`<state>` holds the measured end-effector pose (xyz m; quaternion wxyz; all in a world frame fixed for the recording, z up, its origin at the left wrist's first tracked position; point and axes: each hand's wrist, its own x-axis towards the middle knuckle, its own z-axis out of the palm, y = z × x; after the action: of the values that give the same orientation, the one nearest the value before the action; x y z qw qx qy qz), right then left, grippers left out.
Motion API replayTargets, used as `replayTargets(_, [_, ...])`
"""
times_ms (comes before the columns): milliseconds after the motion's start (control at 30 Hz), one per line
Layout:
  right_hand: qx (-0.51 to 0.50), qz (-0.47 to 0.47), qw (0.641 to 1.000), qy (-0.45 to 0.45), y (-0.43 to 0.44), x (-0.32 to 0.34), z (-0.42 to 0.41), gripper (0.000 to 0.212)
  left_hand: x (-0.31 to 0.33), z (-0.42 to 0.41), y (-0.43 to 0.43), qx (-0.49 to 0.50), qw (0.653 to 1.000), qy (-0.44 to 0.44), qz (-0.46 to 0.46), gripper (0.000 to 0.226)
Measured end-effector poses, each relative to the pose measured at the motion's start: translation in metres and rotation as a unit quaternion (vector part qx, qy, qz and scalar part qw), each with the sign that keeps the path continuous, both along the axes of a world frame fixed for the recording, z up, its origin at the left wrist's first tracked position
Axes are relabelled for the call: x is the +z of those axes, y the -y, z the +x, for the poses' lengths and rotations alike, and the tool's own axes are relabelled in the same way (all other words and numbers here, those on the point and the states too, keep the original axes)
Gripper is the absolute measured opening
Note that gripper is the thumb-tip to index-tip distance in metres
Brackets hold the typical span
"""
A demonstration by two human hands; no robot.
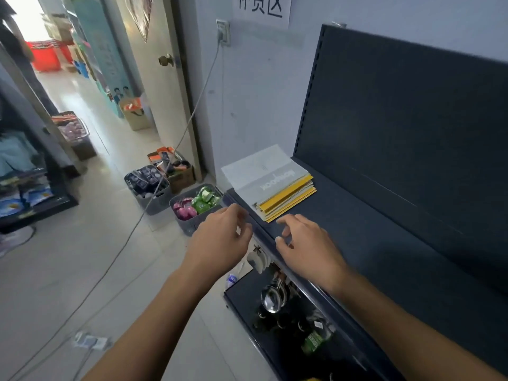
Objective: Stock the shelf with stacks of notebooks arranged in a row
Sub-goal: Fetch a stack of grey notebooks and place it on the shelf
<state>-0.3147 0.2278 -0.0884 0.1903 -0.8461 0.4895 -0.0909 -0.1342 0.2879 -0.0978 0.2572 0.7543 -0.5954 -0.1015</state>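
Observation:
One stack of notebooks [277, 188] with a pale grey top cover and yellow edges lies at the far left end of the dark shelf [384, 243], against the wall. My left hand [222, 237] hovers just off the shelf's front edge, fingers loosely curled and empty. My right hand [305, 243] is over the shelf's front part, a little short of the stack, fingers spread and holding nothing. Neither hand touches the notebooks.
A dark back panel [412, 119] rises behind the shelf. A lower shelf [275, 312] holds metal ladles and small goods. On the floor to the left stand grey baskets [192, 207] of packets, a cardboard box [176, 166] and a trailing cable [110, 268].

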Motion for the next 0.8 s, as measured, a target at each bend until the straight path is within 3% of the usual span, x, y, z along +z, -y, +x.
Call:
replayTargets(300, [-0.135, -0.015, 0.990, 0.026, 0.013, 0.003, 0.055, 0.034, 0.011, 0.082, 0.055, -0.131, 0.991, 0.025, -0.027, 0.018])
replayTargets(800, [-0.251, 0.018, 0.965, 0.068, 0.091, -0.017, 0.072, 0.034, 0.014, 0.093, 0.197, -0.276, 0.958, 0.070, -0.023, 0.019])
